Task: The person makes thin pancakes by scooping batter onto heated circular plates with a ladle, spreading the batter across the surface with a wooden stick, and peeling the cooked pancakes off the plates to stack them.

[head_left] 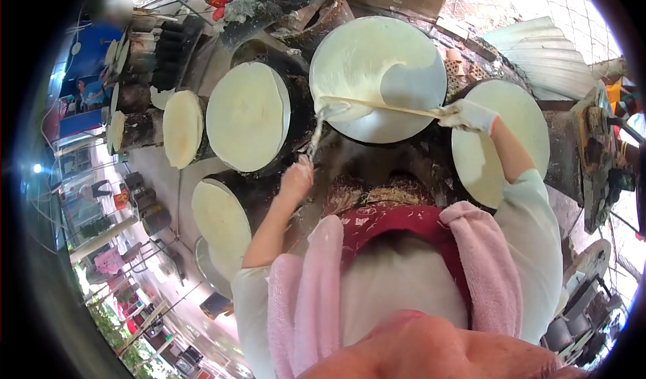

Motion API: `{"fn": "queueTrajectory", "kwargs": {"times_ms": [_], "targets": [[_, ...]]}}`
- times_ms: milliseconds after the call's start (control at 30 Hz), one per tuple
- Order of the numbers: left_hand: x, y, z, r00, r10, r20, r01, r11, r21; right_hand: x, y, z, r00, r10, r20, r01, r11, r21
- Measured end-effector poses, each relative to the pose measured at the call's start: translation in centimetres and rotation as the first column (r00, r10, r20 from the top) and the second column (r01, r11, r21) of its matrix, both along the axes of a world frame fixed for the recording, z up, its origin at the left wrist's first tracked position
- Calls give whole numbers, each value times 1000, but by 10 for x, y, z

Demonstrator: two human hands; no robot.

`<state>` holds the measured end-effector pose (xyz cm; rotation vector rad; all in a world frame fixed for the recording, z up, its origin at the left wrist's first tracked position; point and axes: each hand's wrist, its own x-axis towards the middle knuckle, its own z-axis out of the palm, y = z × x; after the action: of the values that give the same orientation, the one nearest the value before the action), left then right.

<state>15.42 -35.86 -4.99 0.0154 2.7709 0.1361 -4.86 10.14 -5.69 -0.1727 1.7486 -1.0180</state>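
Note:
My right hand [469, 116], in a white glove, is closed on a long wooden stick [393, 108]. The stick lies across a large round griddle [412, 86], just above or touching its surface. Pale batter [346, 53] covers the left and upper part of this griddle, while a grey patch shows at its right. My bare left hand [297, 179] is closed around the lower end of a batter-coated tool [316, 133] whose exact kind I cannot make out. Its upper end meets the stick's left end at the griddle's near left edge.
Left of me stand another griddle with a pale round sheet [245, 117], a smaller one [182, 129] and a lower one [221, 212]. A further coated griddle [501, 143] sits under my right forearm. A pink towel [481, 264] hangs over my shoulders. Corrugated sheeting [542, 53] stands at the back right.

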Motion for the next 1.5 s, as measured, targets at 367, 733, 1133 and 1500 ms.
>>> {"fn": "queueTrajectory", "kwargs": {"times_ms": [367,733,1133,1500], "targets": [[1,-62,23,485,-402,-777,575,815,-63,179,-209,-37,405,-733,546,913,356,-200],[18,-141,22,557,-295,-776,592,797,121,189,-338,-76,347,-784,-514,932,348,99],[49,-87,44,856,465,225,-356,217,909,223,-240,-65,582,-414,-699,749,608,263],[74,11,89,818,532,220,-397,244,885,226,-141,-63,683,-220,-696,556,775,301]]}}
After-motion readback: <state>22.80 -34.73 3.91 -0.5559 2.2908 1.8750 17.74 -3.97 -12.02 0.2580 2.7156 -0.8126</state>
